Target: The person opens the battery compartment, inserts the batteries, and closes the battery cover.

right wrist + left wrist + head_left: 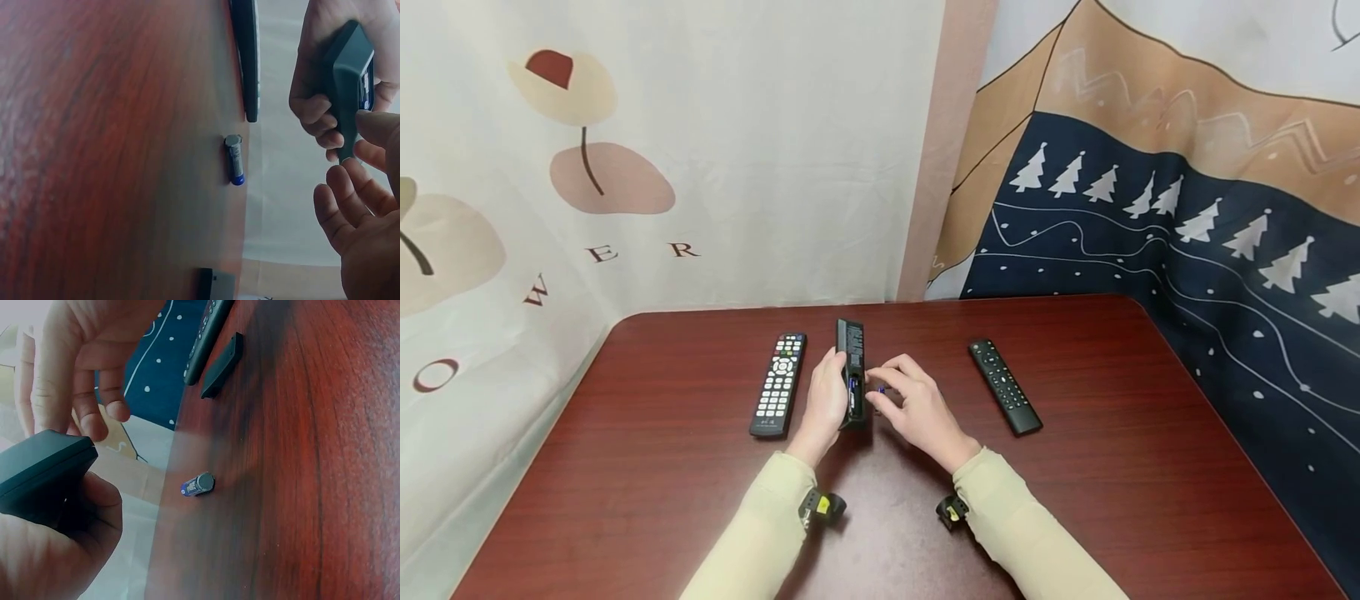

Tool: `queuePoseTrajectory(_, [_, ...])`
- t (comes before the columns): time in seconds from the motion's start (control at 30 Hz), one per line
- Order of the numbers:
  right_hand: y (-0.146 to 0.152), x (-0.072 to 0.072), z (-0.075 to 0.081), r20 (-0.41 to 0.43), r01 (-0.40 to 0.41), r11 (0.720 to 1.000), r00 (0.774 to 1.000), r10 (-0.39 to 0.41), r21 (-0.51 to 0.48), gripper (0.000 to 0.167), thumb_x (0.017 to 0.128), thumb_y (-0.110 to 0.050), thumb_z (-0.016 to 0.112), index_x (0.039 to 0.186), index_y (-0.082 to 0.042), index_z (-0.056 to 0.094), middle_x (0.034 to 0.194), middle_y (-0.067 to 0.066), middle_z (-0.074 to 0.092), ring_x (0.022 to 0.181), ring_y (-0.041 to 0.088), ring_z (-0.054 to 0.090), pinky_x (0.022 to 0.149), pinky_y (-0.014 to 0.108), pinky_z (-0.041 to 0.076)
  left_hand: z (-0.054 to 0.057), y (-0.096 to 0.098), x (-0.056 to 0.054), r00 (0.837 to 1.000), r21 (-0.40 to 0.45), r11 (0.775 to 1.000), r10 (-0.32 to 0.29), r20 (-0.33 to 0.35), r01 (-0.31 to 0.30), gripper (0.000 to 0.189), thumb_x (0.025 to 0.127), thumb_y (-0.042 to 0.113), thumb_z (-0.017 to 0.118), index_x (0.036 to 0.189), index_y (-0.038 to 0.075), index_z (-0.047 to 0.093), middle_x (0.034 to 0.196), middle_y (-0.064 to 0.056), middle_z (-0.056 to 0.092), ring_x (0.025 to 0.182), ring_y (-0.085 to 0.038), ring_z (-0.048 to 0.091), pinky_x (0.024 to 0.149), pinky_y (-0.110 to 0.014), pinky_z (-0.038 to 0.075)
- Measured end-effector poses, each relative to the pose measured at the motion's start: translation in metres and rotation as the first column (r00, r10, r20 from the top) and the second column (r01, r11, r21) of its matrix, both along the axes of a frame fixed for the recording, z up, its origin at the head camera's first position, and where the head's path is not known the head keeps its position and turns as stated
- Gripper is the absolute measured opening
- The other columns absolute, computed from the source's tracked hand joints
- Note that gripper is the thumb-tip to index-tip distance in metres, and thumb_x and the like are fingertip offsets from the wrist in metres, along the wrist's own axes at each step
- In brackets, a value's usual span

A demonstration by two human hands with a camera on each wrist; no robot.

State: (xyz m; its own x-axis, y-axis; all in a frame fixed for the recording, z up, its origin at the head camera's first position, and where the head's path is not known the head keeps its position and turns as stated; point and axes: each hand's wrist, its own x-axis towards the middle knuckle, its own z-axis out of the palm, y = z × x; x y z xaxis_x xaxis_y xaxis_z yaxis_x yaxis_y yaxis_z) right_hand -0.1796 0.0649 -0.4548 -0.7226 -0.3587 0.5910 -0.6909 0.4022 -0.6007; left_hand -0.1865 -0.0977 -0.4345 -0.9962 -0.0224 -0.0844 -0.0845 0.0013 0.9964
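Note:
My left hand (826, 400) grips a black remote control (852, 342), held up on edge above the table with its back open. Inside the battery compartment a blue-and-silver battery (853, 390) shows. My right hand (917, 404) is at the compartment side; in the right wrist view its thumb (375, 125) touches the compartment's edge, and the other fingers are loosely bent. A second battery (199, 484) lies on the table below the hands. A small black battery cover (224, 365) also lies there, toward the right; the head view hides it behind my right hand.
A black remote with white buttons (778, 383) lies left of my hands on the dark red table (662, 433). Another black remote (1005, 387) lies to the right. Printed curtains (775, 167) hang behind the table's far edge.

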Motion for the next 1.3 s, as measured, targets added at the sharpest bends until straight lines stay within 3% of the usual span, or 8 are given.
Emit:
queuePoseTrajectory(0.13, [0.0020,-0.0011,-0.0008,0.013,0.015,1.000,1.000,-0.015,0.025,0.026,0.092,-0.005,0.076,0.118,0.001,0.073,0.108,0.010,0.061,0.092,0.029,0.069,0.078,0.037,0.061,-0.0001,-0.0003,-0.0008,1.000,0.024,1.000,0.009,-0.004,-0.009,0.043,0.110,0.022,0.025,0.129,-0.004,0.054,0.091,-0.016,0.062,0.075,-0.018,0.059,0.062,-0.027,0.052])
queuePoseTrajectory(0.27, [0.0034,-0.0019,-0.0012,0.009,0.038,0.998,0.999,-0.038,0.058,0.027,0.092,-0.006,0.078,0.117,0.000,0.073,0.108,0.009,0.062,0.090,0.027,0.069,0.079,0.032,0.059,-0.0011,-0.0005,-0.0012,1.000,0.031,0.999,0.019,-0.020,-0.018,0.043,0.110,0.021,0.024,0.127,-0.005,0.054,0.090,-0.023,0.062,0.070,-0.018,0.058,0.059,-0.027,0.052])
queuePoseTrajectory(0.7, [0.0044,-0.0031,-0.0058,0.062,0.084,0.986,0.994,-0.094,0.146,0.026,0.092,-0.008,0.078,0.116,0.000,0.073,0.108,0.009,0.061,0.088,0.026,0.064,0.076,0.033,0.055,-0.0011,-0.0024,-0.0016,0.999,0.019,0.999,0.051,0.019,-0.051,0.045,0.109,0.022,0.024,0.130,-0.002,0.056,0.095,-0.028,0.065,0.071,-0.022,0.061,0.061,-0.028,0.052])
queuePoseTrajectory(1.3, [0.0002,-0.0062,-0.0084,0.206,0.093,0.939,0.964,-0.168,0.332,0.029,0.092,-0.010,0.077,0.118,0.000,0.072,0.108,0.009,0.061,0.091,0.021,0.064,0.079,0.040,0.056,-0.0022,-0.0040,-0.0007,0.998,0.037,0.997,0.061,0.006,-0.061,0.042,0.109,0.021,0.025,0.124,-0.003,0.056,0.088,-0.021,0.066,0.060,-0.014,0.056,0.055,-0.026,0.049])
